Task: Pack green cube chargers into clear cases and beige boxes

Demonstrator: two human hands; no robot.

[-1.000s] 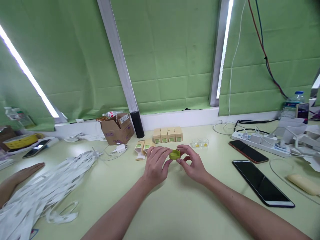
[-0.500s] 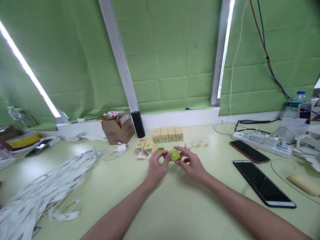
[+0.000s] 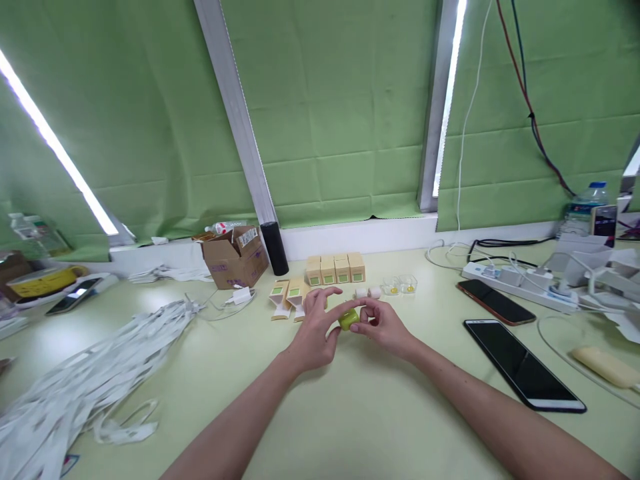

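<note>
In the middle of the frame, a small green case [image 3: 349,321] is held just above or on the tabletop [image 3: 320,427]; which of the two, the view does not settle. The right hand [image 3: 383,325] grips its right side between thumb and fingers. The left hand [image 3: 316,332] has its index finger stretched across the top of the case and its thumb near the lower left side, the other fingers lifted and partly curled; whether it grips the case cannot be told.

Just beyond the hands, left of centre, lie two tan cartons [image 3: 296,291] with green labels. Behind them four small cardboard boxes [image 3: 327,270] stand in a row, side by side. Right of centre, two small whitish pieces [image 3: 375,293] sit near two clear containers [image 3: 408,285] with yellow bits inside.

A black cylinder [image 3: 275,249] stands upright beside an open cardboard box [image 3: 233,267] at centre left. A heap of white straps [image 3: 110,360] spreads over the lower left, with a white adapter [image 3: 241,295] near its top end. At the right lie two dark-screened smartphones [image 3: 525,367], a white power strip [image 3: 523,288] with plugs in it, and a cream-coloured block [image 3: 604,367].
</note>
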